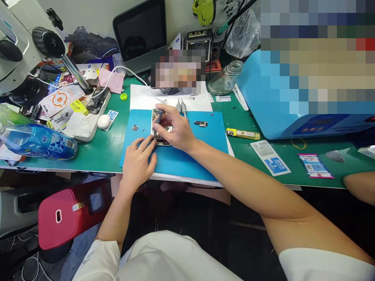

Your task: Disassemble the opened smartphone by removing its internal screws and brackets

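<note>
An opened phone (154,114) with bare inner parts lies on the blue mat (187,164). My right hand (181,130) pinches a slim dark screwdriver (159,117) and holds it nearly upright over the phone. The driver's tip is too small to make out. At the phone's near left edge rests my left hand (137,158), with its fingers stretched out and the fingertips touching the phone. Part of the phone is hidden beneath both hands. On the mat lie a small dark phone part (200,123) at right and a tiny metal piece (134,127) at left. Grey tweezers (181,107) lie just beyond my right hand.
A microscope (48,43) and a blue bottle (38,141) stand at left. To the right are a yellow cutter (243,134), a glass jar (225,79) and a large blue machine (263,105). A white cable (129,69) arcs behind the mat. Another person's arm (361,187) shows at far right.
</note>
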